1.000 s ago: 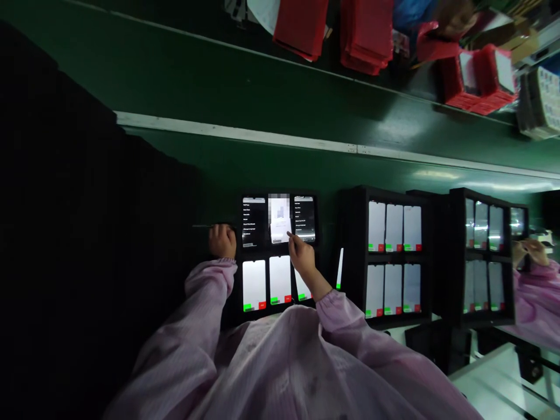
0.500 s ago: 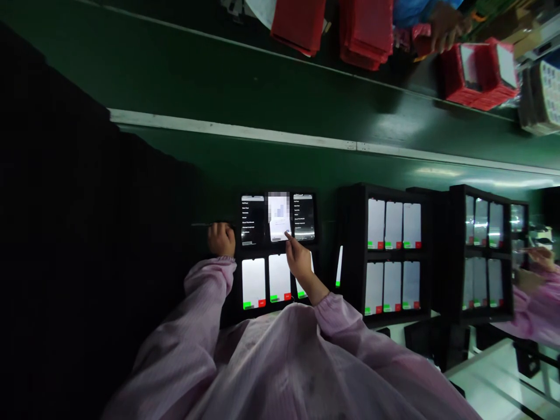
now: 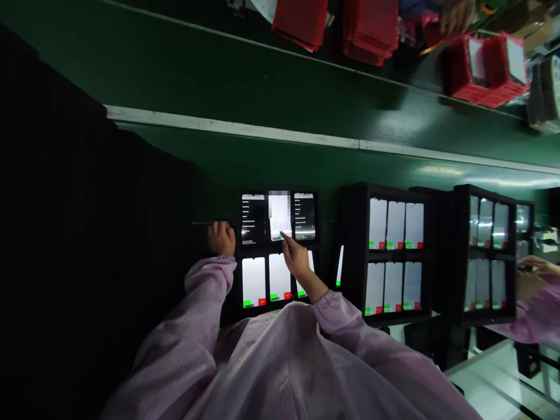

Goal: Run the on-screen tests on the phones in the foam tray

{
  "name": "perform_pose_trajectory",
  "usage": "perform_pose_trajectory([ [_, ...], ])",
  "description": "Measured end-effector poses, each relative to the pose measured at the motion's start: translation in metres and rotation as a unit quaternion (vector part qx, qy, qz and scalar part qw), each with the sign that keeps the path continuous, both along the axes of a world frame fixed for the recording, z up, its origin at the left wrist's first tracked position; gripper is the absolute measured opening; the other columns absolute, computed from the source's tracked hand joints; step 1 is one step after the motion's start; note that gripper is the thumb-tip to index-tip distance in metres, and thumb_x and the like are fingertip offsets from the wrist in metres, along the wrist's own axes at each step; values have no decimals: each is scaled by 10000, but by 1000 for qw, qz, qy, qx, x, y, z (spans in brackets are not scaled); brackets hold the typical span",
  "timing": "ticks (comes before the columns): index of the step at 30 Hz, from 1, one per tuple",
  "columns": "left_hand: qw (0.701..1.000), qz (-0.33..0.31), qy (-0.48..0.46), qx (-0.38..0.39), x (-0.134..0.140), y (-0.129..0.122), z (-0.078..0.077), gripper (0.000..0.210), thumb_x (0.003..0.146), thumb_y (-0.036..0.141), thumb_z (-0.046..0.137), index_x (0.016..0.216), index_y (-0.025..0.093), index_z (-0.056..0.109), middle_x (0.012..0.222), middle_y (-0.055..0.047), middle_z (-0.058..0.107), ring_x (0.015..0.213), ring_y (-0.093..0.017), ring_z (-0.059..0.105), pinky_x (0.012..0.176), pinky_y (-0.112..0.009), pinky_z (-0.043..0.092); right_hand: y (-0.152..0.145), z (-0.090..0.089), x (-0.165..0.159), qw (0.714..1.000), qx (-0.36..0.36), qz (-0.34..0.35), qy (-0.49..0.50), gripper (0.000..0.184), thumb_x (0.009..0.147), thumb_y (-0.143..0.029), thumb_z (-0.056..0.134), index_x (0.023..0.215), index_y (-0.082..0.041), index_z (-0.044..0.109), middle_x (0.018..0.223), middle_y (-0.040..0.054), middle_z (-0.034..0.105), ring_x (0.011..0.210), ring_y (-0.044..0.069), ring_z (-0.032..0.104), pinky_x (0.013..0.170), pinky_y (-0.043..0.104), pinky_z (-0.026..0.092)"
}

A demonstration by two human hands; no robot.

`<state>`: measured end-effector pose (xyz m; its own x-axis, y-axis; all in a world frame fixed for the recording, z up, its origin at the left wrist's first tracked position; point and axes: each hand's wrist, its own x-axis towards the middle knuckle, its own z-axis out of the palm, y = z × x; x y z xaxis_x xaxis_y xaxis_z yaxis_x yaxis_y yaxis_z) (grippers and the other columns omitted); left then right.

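A black tray (image 3: 280, 249) in front of me holds several smartphones in two rows. The top middle smartphone (image 3: 278, 211) has a bright white screen, with what looks like a keypad low down and a small green patch. On that lower part rests the outstretched index finger of my right hand (image 3: 297, 256); its other fingers are curled and it holds nothing visible. Black menu screens show on the top left phone (image 3: 252, 219) and top right phone (image 3: 304, 217). My left hand (image 3: 221, 238) is closed beside the tray's left edge; anything inside it is hidden.
To the right stand more black trays (image 3: 396, 255) of phones with white screens. A lit phone (image 3: 339, 266) is seen edge-on between trays. Across the green bench (image 3: 262, 87) lie red packets (image 3: 371, 29). Another person's hands (image 3: 538, 265) are at the far right.
The middle phone's screen now has a keypad-like grid and a green patch low down. My right fingertip has shifted slightly left. My left hand stays in place.
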<state>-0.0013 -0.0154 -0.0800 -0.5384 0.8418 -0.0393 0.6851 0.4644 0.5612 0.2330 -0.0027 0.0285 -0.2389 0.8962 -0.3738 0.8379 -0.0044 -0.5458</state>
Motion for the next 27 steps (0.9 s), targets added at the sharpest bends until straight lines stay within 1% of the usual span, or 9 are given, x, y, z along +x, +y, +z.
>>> perform_pose_trajectory([
  [4, 1000, 0, -2, 1, 0, -1, 0, 193, 874, 174, 426, 835, 214, 611, 909, -145, 614, 915, -315, 573, 894, -481, 447, 0, -2, -11, 998, -7, 58, -19, 432, 1038, -285, 498, 1452, -263, 619, 1089, 51, 810, 837, 192, 768, 721, 238, 543],
  [6, 1000, -1, -3, -1, -1, -1, 0, 184, 872, 177, 432, 836, 211, 609, 915, -152, 614, 913, -319, 570, 890, -484, 445, 0, -3, -12, 997, -5, 67, -34, 437, 1035, -294, 512, 1460, -274, 610, 1124, 51, 807, 860, 198, 772, 717, 237, 544],
  [8, 1000, -3, -4, -5, -1, -1, 0, 175, 870, 179, 435, 830, 210, 603, 913, -154, 611, 911, -320, 569, 887, -484, 443, 0, -2, -9, 998, 2, 45, -50, 431, 1040, -299, 503, 1453, -261, 618, 1088, 55, 815, 839, 198, 774, 708, 237, 543],
  [10, 1000, -3, -5, -5, -1, -1, 0, 171, 870, 179, 437, 823, 212, 599, 910, -152, 608, 911, -318, 569, 887, -482, 442, 0, -2, -4, 997, 11, 2, -73, 416, 1051, -295, 470, 1423, -234, 646, 1043, 65, 820, 817, 202, 775, 706, 242, 546],
  [12, 1000, -3, -9, -2, -2, -1, 0, 168, 870, 179, 442, 822, 213, 599, 907, -150, 607, 912, -317, 569, 890, -484, 443, 0, -1, -1, 996, 14, -24, -86, 415, 1057, -281, 445, 1407, -218, 660, 1051, 73, 819, 820, 207, 778, 715, 250, 552],
  [18, 1000, -1, -16, 2, -2, -1, 0, 165, 870, 177, 449, 838, 212, 607, 912, -150, 608, 935, -321, 573, 910, -492, 442, 0, 1, -17, 997, -1, 68, -46, 451, 1030, -281, 516, 1474, -287, 594, 1148, 50, 802, 877, 204, 780, 734, 240, 557],
  [20, 1000, 0, -18, -1, -2, 0, 1, 169, 870, 177, 446, 842, 212, 608, 915, -151, 606, 951, -325, 573, 917, -494, 441, 0, 1, -19, 997, 0, 52, -56, 441, 1032, -287, 512, 1462, -273, 609, 1128, 61, 806, 864, 209, 781, 730, 243, 556],
  [24, 1000, 1, -22, -13, -1, 0, 3, 169, 868, 178, 443, 840, 211, 607, 934, -157, 610, 975, -334, 572, 923, -498, 440, 0, 2, -8, 996, 10, -30, -80, 413, 1048, -271, 467, 1412, -230, 657, 1056, 73, 816, 849, 210, 777, 741, 248, 552],
  [27, 1000, 7, -18, -18, 0, 1, 4, 180, 875, 178, 426, 832, 215, 597, 931, -154, 612, 970, -330, 573, 922, -493, 442, 0, 2, -3, 997, 18, -35, -65, 412, 1053, -270, 459, 1415, -239, 654, 1011, 56, 818, 811, 195, 768, 729, 241, 549],
])
